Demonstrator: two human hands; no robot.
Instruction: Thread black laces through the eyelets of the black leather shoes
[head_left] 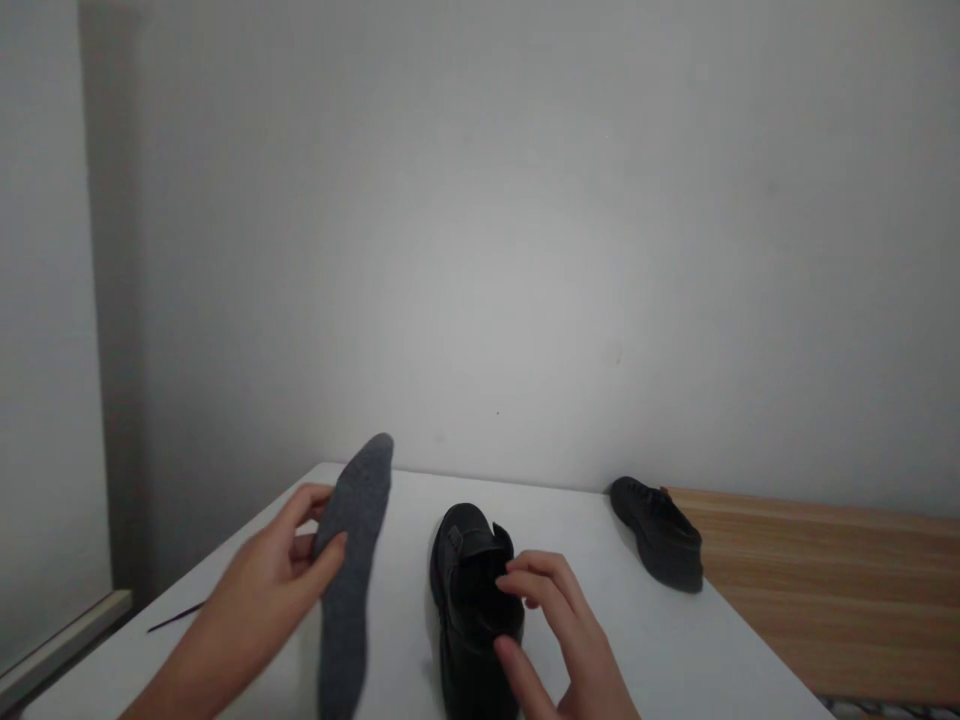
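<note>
A grey insole (pixel 358 545) is pinched between the thumb and fingers of my left hand (pixel 281 565), held upright with its rounded end at the top. To its right a black shoe (pixel 480 655) rests on the white table (pixel 577 505), toe pointing to the wall and its opening toward me. My right hand (pixel 566 620) is over the right side of that opening, thumb and fingers apart with nothing between them. Whether the fingertips touch the shoe's collar I cannot tell.
A second black shoe (pixel 660 535) stands at the table's far right edge. A thin dark strip (pixel 176 615) lies on the left, partly hidden by my left forearm. Behind the table rises a grey-white wall (pixel 510 250), and a wooden panel (pixel 825 590) is at the right.
</note>
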